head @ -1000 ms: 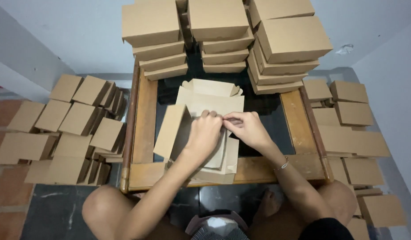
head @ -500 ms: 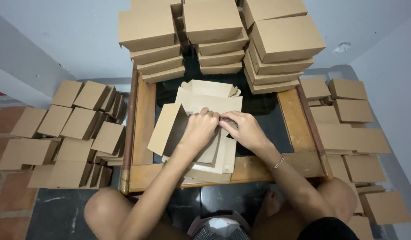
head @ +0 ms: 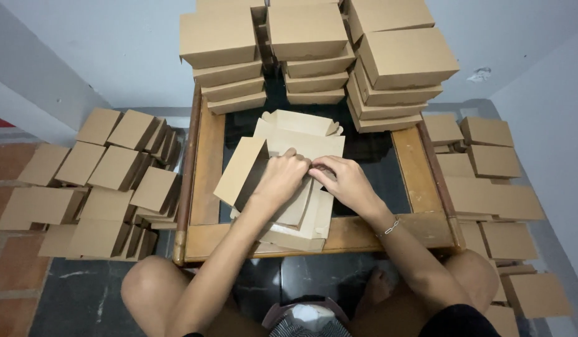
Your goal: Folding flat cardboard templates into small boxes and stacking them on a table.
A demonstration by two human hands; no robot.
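L hand (head: pixel 282 176) & R hand (head: pixel 345 181) meet on a half-folded box (head: pixel 289 146) on the tabletop (head: pixel 207 162), fingers curled, pinching its flap. Finished boxes (head: pixel 307 37) stacked behind; flats (head: pixel 114 168) lie left.

Brown cardboard box (head: pixel 282 168), half-folded, left flap raised, lying on flat blanks (head: pixel 301 228)

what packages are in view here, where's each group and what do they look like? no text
Half-folded box: centre of the table, under both hands, plain brown card, flaps open.
Left hand and right hand: pressing its panels.
Finished boxes: three stacks at the table's far edge, closed, rectangular, brown.
Flat blanks: floor on the left, overlapping brown pieces.
More boxes: floor on the right, brown.
No labels, signs or screens.
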